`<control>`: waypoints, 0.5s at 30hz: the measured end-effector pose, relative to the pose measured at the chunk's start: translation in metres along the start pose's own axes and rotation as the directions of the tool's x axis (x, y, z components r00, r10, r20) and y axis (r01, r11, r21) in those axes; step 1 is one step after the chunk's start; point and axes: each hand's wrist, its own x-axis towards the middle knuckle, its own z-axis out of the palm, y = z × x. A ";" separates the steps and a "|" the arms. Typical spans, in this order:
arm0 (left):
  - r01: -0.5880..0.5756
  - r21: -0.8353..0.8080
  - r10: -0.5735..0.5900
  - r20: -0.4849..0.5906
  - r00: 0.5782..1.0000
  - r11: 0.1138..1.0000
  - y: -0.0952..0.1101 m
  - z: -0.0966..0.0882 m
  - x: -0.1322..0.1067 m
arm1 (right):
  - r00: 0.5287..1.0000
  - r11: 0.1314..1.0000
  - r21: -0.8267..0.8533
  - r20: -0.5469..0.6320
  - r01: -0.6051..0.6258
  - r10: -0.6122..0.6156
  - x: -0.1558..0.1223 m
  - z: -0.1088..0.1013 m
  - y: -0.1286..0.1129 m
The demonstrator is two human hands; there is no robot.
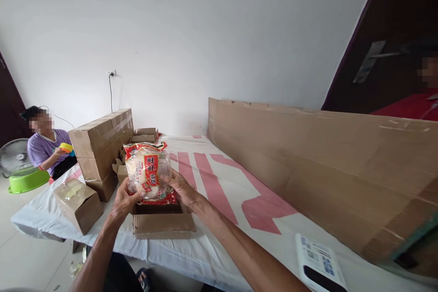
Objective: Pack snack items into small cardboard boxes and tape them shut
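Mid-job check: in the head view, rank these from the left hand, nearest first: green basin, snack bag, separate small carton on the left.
1. Snack bag: touching the left hand, on its right.
2. Small carton: left of the hand.
3. Green basin: far left, beyond the carton.

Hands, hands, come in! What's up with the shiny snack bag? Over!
Left hand and right hand holding snack bag. Bag upright, label showing, at open box. Bag hides part of box's inside.
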 end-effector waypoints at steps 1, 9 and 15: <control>-0.017 -0.006 0.017 -0.043 0.999 1.000 -0.003 0.001 0.002 | 1.000 0.999 -0.033 0.002 0.007 -0.007 0.000 -0.002 0.003; 0.009 -0.018 -0.008 0.047 0.999 1.000 0.002 -0.001 0.009 | 0.994 0.991 -0.129 -0.104 0.025 -0.038 0.005 -0.013 0.029; 0.015 -0.019 -0.012 0.120 0.993 1.000 0.001 -0.006 0.013 | 0.993 0.995 -0.091 -0.106 0.032 -0.041 0.007 -0.014 0.035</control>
